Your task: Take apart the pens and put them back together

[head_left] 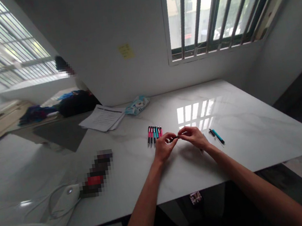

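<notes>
My left hand is closed in a pinch around a small black pen part above the table. The fingertips of my right hand are pinched together at the right end of that part, and whatever they grip is mostly hidden. Just left of my hands lies a neat row of several pens, pink and teal with black grips. Right of my right hand rest a teal pen barrel and thin loose pieces beside it. Under the right palm, a further small item is largely covered.
The white marbled table meets the wall behind. Papers and a blue wipes packet lie at the back. On the left are a pixelated object and a white power strip with cables. The table's front edge is close to my body.
</notes>
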{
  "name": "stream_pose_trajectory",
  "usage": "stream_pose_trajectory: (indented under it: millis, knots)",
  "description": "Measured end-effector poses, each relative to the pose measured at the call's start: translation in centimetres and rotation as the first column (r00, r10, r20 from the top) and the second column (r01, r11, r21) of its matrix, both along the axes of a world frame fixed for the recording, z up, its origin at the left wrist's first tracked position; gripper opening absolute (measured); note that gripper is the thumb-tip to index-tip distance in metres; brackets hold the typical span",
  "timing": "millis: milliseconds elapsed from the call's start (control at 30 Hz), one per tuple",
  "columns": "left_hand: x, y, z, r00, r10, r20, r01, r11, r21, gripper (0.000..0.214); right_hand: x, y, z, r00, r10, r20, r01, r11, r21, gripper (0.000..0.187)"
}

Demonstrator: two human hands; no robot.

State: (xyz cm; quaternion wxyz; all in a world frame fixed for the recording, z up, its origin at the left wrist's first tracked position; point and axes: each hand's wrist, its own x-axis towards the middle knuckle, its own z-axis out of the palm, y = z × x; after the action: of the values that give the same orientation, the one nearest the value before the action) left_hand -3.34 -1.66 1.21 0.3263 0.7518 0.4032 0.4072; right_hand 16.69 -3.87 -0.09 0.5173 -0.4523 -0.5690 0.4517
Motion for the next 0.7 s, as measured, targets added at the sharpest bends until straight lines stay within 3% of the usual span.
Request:
stream_pose_trajectory:
  millis: [333,700]
  knots:
    - [0.08,-0.05,0.31,1.000,0.013,0.028,-0.012,1.000,-0.018,0.013,0.17,0.05,-0.01,0.994,-0.005,-0.111,0.000,0.999,-0.047,0.040]
    - [0.01,0.01,0.19,1.000,-0.013,-0.003,0.013,1.000,0.006,0.012,0.21,-0.26,0.44,1.000,0.029,0.000,-0.029,0.999,-0.026,0.037]
